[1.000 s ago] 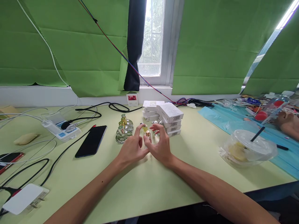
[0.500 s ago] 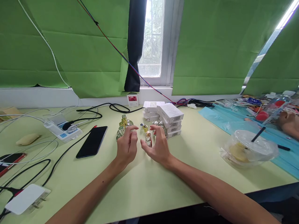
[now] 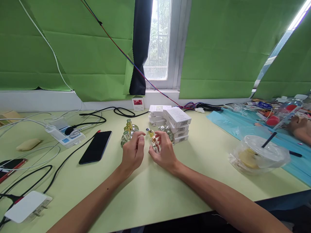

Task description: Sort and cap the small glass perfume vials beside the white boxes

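Observation:
My right hand (image 3: 165,151) is closed round a small glass bottle (image 3: 155,145) with a copper-coloured top, which leans a little. Just left of it, my left hand (image 3: 132,150) has its fingers curled and pressed together; whether anything is inside them is hidden. Several glass bottles with gold and green tops (image 3: 128,129) stand behind my left hand. Two small caps (image 3: 151,133), one gold and one silvery blue, are on the table between the hands. More clear bottles (image 3: 167,130) stand beyond my right hand, against stacked white boxes (image 3: 178,121).
A black phone (image 3: 95,147), a power strip (image 3: 66,136) and tangled cables lie to the left. At the right are a bagged plastic bowl (image 3: 259,153), a blue sheet (image 3: 228,121) and another person's hand (image 3: 300,127). A small white box (image 3: 138,103) stands by the wall.
The small bottle, upright before, now tilts within my right hand, whose fingers have closed on it. My left hand has shifted very slightly right.

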A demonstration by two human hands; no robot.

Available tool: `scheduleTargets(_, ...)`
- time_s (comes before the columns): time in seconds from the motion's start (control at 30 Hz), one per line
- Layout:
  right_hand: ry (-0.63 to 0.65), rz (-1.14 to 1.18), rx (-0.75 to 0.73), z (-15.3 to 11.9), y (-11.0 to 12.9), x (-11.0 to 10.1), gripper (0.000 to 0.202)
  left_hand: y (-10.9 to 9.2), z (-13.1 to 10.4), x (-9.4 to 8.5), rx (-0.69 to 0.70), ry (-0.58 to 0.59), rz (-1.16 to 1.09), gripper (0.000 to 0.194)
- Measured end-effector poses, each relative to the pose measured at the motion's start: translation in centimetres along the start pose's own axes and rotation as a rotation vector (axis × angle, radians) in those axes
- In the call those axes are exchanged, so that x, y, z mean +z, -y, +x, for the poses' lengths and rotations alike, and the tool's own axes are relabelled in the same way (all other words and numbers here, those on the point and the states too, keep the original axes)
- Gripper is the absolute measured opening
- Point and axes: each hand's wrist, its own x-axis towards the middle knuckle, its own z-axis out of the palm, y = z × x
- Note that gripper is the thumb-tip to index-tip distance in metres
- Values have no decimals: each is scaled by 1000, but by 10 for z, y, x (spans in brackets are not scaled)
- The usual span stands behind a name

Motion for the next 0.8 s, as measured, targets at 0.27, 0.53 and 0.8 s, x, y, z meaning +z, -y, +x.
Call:
scheduleTargets(0.27,7,12,-6,2,4,-3,49,2,0,1,10,-4,27,25)
scheduleTargets(0.53,6,50,14,2,4,-3,49,1,1,0,-7,-2,41,23)
scheduleTargets(0.8,10,68,24,2,5,-4,48,1,3,2,3,15,108,23)
